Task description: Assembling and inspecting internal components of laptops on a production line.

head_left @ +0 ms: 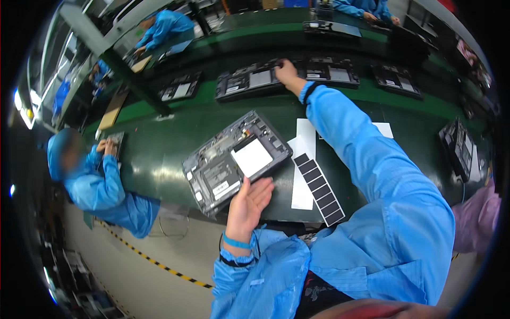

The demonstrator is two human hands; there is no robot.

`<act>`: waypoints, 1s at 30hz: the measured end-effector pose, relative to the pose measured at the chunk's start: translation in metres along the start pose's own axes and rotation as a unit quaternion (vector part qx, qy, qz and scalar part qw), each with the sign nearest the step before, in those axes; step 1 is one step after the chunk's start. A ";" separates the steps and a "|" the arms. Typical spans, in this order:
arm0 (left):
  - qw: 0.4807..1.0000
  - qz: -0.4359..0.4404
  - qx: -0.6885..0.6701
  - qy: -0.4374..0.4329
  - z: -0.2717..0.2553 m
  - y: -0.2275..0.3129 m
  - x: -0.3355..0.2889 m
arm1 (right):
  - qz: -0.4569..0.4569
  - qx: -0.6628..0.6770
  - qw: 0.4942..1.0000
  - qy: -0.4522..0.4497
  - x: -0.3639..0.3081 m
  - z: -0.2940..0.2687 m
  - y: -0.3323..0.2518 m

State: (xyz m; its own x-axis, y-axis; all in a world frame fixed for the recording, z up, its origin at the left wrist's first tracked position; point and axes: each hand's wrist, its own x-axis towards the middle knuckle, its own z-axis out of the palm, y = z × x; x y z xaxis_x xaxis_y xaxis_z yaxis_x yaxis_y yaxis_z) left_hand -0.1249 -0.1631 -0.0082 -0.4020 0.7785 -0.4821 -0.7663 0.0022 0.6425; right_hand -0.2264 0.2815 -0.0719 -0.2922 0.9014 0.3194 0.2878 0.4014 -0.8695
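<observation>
An opened laptop base lies at an angle near the front edge of the green bench, its battery and inner parts showing beside a white square patch. My left hand is palm up with fingers stretched out, at the near edge of this base; whether it touches is hard to tell. Reaching far forward, my right hand has its fingers curled on the right end of a second opened laptop base in the back row. A white strip with black rectangular pads lies right of the near base, partly over white sheets.
More opened laptop bases stand along the back row and far left. Another leans at the right. A green post rises at left. Co-workers in blue sit left and behind; a pink sleeve shows right.
</observation>
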 end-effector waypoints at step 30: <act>0.733 0.371 0.558 -0.118 0.084 0.080 -0.053 | 0.122 0.266 0.948 0.122 0.037 -0.198 0.090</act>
State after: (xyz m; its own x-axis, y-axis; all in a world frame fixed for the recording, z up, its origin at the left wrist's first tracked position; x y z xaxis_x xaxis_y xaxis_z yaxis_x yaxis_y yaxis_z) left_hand -0.1226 -0.1509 0.1188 -0.3021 0.9118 0.2781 0.5585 -0.0671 0.8268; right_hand -0.0305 0.3831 -0.0639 -0.0382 0.9938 0.1045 -0.2002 0.0949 -0.9752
